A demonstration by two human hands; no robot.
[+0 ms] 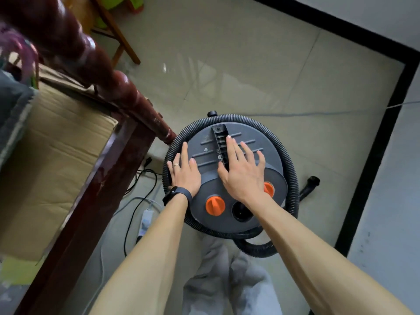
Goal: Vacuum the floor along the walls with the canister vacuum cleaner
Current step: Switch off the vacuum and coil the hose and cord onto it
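Straight below me, at the centre of the view, the canister vacuum cleaner (209,180) stands on the floor (227,76) with its hose (288,155) coiled round the lid. Both hands lie flat on that lid, fingers straight and spread, gripping nothing. The carry handle (219,137) is the part that matters: its long axis runs from 12 o'clock toward the middle of the lid. My right hand (242,171) lies over its near end, fingers pointing along it toward 12. My left hand (185,171) rests at the lid's 9 o'clock edge, just beside the hose and clear of the handle. I judge the right hand is the one to curl round the handle, since it only needs to close where it lies. The hose end (310,185) sits on the floor at 3 o'clock of the canister, toward the black skirting (372,160), also on the right hand's side.
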